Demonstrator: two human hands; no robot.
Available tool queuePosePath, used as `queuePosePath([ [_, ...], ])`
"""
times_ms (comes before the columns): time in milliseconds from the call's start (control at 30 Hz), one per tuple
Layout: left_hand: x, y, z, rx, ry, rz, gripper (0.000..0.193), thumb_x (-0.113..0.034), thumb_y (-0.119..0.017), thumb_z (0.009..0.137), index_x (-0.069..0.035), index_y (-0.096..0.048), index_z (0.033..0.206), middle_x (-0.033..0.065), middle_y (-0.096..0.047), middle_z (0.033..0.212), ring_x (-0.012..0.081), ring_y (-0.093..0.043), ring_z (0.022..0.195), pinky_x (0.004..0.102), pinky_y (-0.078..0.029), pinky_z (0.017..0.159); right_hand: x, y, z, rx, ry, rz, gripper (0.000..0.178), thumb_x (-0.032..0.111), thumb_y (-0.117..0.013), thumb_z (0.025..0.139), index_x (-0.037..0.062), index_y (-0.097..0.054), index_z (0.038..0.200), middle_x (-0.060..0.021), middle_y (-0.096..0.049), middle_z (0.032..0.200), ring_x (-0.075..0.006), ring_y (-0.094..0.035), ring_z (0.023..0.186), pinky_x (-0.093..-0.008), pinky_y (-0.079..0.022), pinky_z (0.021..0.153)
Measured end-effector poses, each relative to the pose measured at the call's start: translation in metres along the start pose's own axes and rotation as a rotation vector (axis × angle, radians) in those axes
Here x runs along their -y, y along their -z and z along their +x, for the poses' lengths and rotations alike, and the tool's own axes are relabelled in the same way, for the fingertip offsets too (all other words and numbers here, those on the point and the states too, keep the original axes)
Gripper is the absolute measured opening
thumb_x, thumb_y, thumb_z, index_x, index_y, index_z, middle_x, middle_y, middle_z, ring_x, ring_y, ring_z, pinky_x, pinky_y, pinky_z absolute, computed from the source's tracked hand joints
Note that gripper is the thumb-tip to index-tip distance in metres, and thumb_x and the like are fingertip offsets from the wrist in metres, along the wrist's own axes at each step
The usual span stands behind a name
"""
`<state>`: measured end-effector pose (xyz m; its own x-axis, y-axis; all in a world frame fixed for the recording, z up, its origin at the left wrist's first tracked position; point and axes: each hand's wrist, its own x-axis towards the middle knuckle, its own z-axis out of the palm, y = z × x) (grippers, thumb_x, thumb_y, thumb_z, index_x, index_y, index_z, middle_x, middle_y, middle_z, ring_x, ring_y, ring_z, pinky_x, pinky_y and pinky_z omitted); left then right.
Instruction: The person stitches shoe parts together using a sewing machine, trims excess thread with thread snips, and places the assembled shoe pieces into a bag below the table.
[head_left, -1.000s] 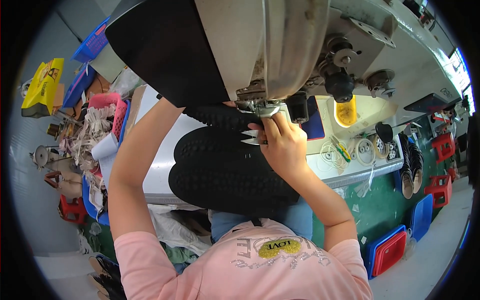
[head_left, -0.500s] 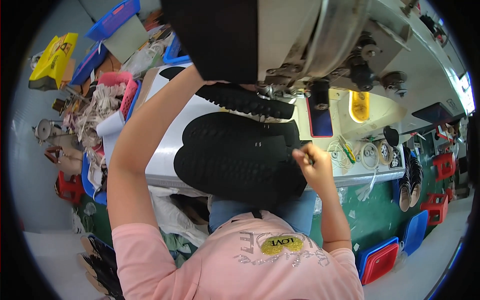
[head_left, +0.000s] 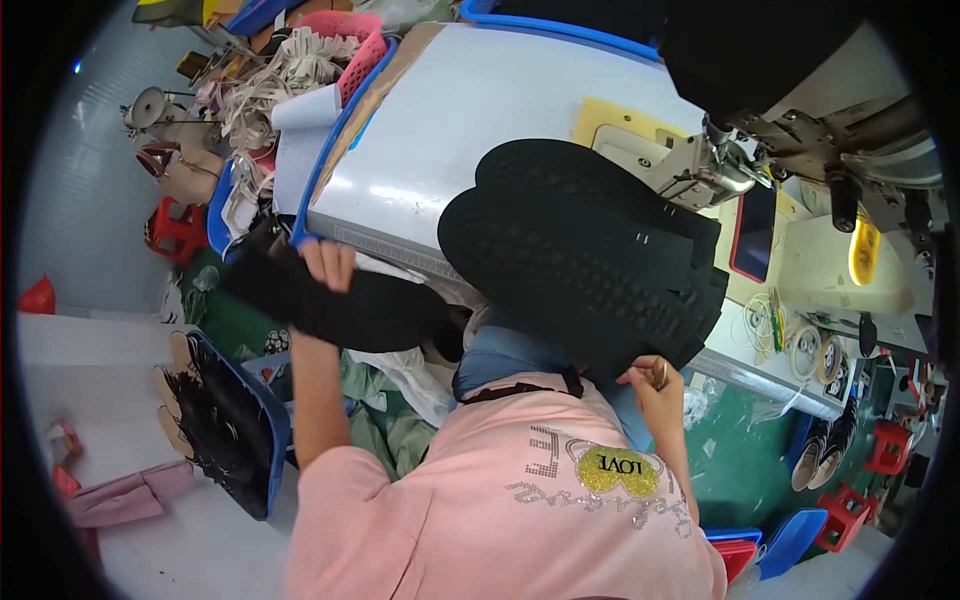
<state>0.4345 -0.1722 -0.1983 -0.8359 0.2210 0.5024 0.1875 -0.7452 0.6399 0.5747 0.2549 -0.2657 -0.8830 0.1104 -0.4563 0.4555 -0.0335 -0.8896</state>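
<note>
The left hand is closed around a black, soft-looking sole piece held out past the surface edge. The right hand pinches a small tool (too small to identify) beneath stacked perforated black soles. A blue bin holds dark pieces.

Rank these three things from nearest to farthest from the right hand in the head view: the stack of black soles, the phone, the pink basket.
From the right hand:
1. Stack of black soles, just above it, on the table edge.
2. Phone, upper right, beside the sewing machine.
3. Pink basket, far upper left.
</note>
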Motion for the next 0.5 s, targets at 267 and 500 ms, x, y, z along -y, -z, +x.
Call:
queuePosePath([
  [267, 0.075, 0.082, -0.117, 0.153, 0.711, 1.981, 0.020, -0.022, -0.066, 0.080, -0.002, -0.069, 0.085, 0.0146, -0.067, 0.085, 0.0365, -0.060, 0.076, 0.0446, -0.043, 0.088, 0.000, -0.008, -0.003, -0.129, 0.003, 0.192, 0.020, 0.000, -0.066, 0.081, -0.0026, -0.054, 0.096, -0.0054, -0.060, 0.071, -0.0039, -0.042, 0.043, -0.0194, -0.032, 0.037],
  [500, 0.106, -0.064, 0.019, 0.674, 0.790, 0.825, 0.014, -0.015, -0.068, 0.080, -0.003, -0.065, 0.085, 0.0106, -0.065, 0.080, 0.0280, -0.063, 0.077, 0.0369, -0.050, 0.073, -0.004, -0.016, 0.004, -0.156, 0.269, 0.144, 0.013, 0.002, -0.070, 0.081, -0.0023, -0.063, 0.091, 0.0023, -0.055, 0.062, -0.0025, -0.048, 0.049, -0.0190, -0.037, 0.043],
])
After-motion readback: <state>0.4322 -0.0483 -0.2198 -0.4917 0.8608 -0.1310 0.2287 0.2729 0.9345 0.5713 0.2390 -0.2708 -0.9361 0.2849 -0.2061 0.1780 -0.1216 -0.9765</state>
